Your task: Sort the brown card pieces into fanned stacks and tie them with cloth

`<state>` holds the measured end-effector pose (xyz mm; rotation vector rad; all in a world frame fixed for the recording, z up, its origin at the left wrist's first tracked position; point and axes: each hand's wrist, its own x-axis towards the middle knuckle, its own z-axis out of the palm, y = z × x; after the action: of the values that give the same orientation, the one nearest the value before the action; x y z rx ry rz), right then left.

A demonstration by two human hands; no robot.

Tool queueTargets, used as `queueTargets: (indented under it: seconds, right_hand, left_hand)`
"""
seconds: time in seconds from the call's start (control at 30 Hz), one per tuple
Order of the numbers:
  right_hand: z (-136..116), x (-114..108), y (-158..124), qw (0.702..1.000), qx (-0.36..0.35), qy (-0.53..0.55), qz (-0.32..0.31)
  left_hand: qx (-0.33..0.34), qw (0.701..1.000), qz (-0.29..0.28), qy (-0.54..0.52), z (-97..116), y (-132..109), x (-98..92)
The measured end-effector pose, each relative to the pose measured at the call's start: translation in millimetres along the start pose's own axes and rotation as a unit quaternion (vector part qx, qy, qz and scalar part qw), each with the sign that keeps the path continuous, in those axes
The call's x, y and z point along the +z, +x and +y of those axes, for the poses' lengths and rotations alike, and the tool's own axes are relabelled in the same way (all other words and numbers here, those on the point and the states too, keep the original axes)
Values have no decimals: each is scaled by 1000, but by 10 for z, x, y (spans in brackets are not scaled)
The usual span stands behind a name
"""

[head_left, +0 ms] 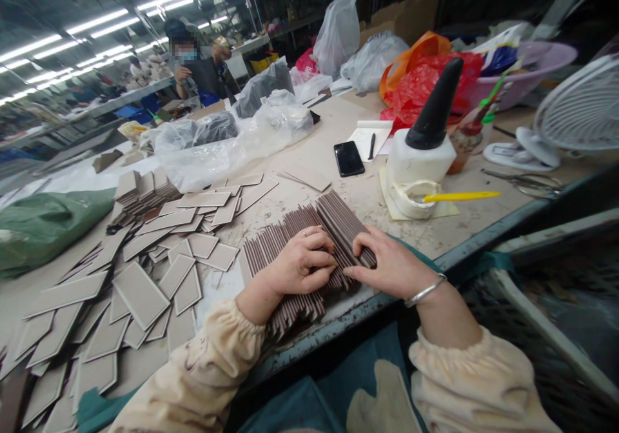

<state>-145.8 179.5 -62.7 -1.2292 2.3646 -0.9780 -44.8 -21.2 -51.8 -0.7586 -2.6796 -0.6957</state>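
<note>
A fanned row of thin brown-grey cardboard pieces [285,239] lies overlapped along the table's near edge. My left hand [300,262] rests on the row with its fingers curled down and pressing on the pieces. My right hand [387,262], with a metal bangle on the wrist, lies on the row's right part, fingers bent and pinching the pieces' edges. The two hands almost touch over the row.
Loose grey cardboard rectangles [140,291] cover the table's left, with a stack [140,188] behind. A white glue pot with a black cone [425,155], yellow brush [459,196], phone [348,158], scissors [522,181], fan [575,110], plastic bags [232,142]. A person [198,65] sits far back.
</note>
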Motion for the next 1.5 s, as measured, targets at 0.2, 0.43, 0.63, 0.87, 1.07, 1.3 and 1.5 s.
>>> queueTargets:
  seconds: [0.2,0.43,0.63,0.87,1.07,1.3,1.5]
  right_hand:
    - [-44,13,8,1000,10,0,-9]
    - [-53,46,27,999,-25,21,18]
    - [-53,39,15,997,-54,50,26]
    - [-54,64,18,997,-67,35,10]
    - [-93,52,2,997,-76,28,2]
    - [-91,58,-12,997,-70,24,-14]
    - [-108,62,-12,998,-62,17,-13]
  left_hand:
    - [6,1000,2,-1,6,12,1]
    - [-2,1000,-11,1,12,15,-6]
    - [-3,1000,-4,-1,13,6,4]
    - [-5,1000,-2,-10,7,-2,22]
    - [-15,1000,2,-26,-2,-10,37]
    - [-24,997,-8,-66,35,-30,-68]
    - [-39,998,-31,-47,103,-189,-227]
